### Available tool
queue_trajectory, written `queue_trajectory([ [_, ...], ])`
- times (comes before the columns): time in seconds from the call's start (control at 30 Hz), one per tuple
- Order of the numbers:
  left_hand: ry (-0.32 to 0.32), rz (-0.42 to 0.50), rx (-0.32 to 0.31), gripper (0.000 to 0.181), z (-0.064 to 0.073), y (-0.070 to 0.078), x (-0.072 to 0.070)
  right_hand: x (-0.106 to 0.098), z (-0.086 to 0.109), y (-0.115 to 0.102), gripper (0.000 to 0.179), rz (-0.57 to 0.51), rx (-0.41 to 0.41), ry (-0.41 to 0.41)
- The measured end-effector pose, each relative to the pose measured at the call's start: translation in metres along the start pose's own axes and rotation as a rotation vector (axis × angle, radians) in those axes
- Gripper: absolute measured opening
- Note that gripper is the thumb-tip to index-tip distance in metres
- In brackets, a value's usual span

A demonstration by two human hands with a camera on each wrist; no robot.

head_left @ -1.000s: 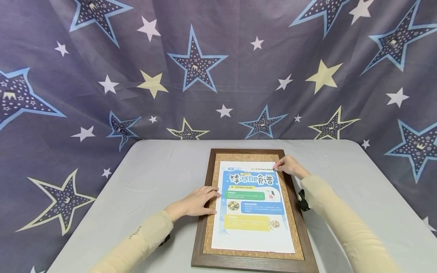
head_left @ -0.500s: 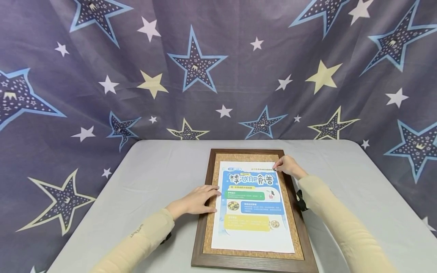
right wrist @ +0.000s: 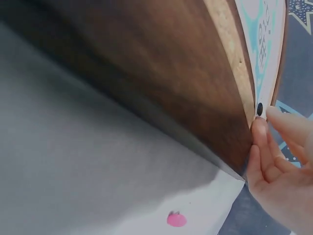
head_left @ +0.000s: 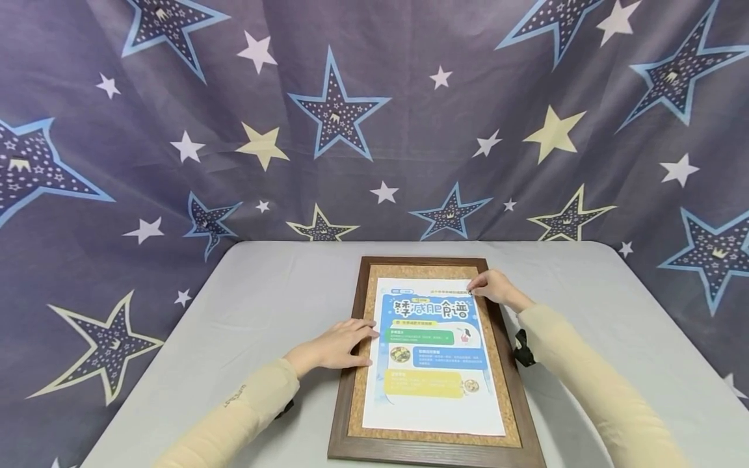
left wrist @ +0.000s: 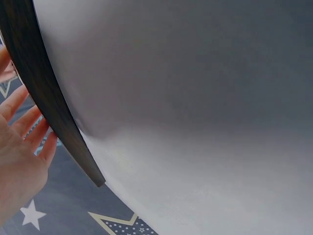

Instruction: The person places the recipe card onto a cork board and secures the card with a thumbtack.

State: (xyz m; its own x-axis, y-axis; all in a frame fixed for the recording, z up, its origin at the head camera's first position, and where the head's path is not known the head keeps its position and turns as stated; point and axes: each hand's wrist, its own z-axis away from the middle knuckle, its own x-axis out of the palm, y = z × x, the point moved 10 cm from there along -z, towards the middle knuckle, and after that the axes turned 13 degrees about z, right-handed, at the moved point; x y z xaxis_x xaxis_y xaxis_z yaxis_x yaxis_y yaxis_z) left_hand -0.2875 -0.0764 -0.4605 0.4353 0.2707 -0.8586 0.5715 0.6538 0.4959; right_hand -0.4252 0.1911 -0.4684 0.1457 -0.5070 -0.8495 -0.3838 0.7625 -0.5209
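Note:
A printed poster (head_left: pixel 433 416) with coloured blocks and large lettering lies on a cork board (head_left: pixel 513 416) in a brown wooden frame (head_left: pixel 345 403). My left hand (head_left: pixel 330 348) reaches across the frame's left side, its spread fingertips resting on the poster's left edge. In the left wrist view, loosely spread fingers show beside the dark frame edge. At the poster's upper right corner, my right hand (head_left: pixel 497 288) holds thumb and fingers together at a small black push pin (right wrist: pixel 259 109). Its dark rounded head shows at the fingertips in the right wrist view; its point is hidden.
The frame lies flat on a table with a pale grey cloth (head_left: pixel 263 292). A purple star-patterned curtain (head_left: pixel 404 130) hangs behind the table and along its sides. A small pink round thing (right wrist: pixel 176 219) shows on the pale surface outside the frame in the right wrist view.
Both hands stay in place on the poster. My right forearm shifts slightly, while the fingers remain at the black push pin.

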Motion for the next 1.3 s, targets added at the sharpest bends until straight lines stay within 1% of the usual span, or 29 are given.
queue_trajectory([
  [0.03, -0.001, -0.001, -0.001, 0.054, 0.0, 0.0, 0.0, 0.001, -0.001, 0.004, 0.013, -0.008, -0.022, 0.001],
  [0.07, -0.003, -0.002, -0.003, 0.054, 0.0, 0.0, 0.0, 0.003, -0.004, 0.012, 0.013, -0.036, -0.087, 0.024],
  [0.17, -0.006, -0.003, -0.003, 0.053, -0.001, 0.001, -0.001, -0.004, 0.0, 0.01, 0.015, -0.038, -0.112, 0.035],
  [0.2, -0.007, -0.003, -0.001, 0.053, -0.001, 0.002, -0.001, -0.011, 0.007, -0.003, 0.016, -0.006, -0.074, 0.025],
  [0.27, -0.01, -0.001, 0.002, 0.052, -0.002, 0.003, -0.002, -0.02, 0.014, -0.014, 0.017, 0.009, -0.063, 0.027],
  [0.3, -0.012, 0.0, 0.004, 0.052, -0.002, 0.003, -0.002, -0.027, 0.021, -0.025, 0.017, 0.042, -0.019, 0.009],
  [0.37, -0.013, 0.001, 0.006, 0.052, -0.001, 0.004, -0.002, -0.033, 0.028, -0.035, 0.017, 0.072, -0.023, 0.0],
  [0.47, -0.015, -0.006, 0.002, 0.052, -0.001, 0.003, -0.001, -0.039, 0.033, -0.04, 0.017, 0.13, 0.009, -0.024],
  [0.53, -0.014, -0.009, 0.003, 0.052, -0.001, 0.003, -0.001, -0.041, 0.036, -0.041, 0.017, 0.162, 0.008, -0.028],
  [0.6, -0.013, -0.012, 0.003, 0.053, -0.001, 0.002, -0.001, -0.043, 0.037, -0.041, 0.018, 0.17, 0.014, -0.031],
  [0.87, -0.015, -0.006, -0.007, 0.054, -0.001, 0.0, 0.0, -0.042, 0.048, -0.042, 0.019, 0.165, -0.01, -0.074],
  [1.0, -0.015, -0.008, -0.008, 0.054, -0.001, -0.001, 0.0, -0.039, 0.055, -0.039, 0.02, 0.123, 0.003, -0.099],
  [1.1, -0.012, -0.008, 0.0, 0.053, 0.0, 0.0, 0.0, -0.037, 0.06, -0.037, 0.02, 0.092, 0.002, -0.103],
  [1.3, -0.015, -0.008, 0.001, 0.053, 0.0, 0.0, 0.001, -0.037, 0.069, -0.034, 0.018, 0.119, -0.024, -0.107],
])
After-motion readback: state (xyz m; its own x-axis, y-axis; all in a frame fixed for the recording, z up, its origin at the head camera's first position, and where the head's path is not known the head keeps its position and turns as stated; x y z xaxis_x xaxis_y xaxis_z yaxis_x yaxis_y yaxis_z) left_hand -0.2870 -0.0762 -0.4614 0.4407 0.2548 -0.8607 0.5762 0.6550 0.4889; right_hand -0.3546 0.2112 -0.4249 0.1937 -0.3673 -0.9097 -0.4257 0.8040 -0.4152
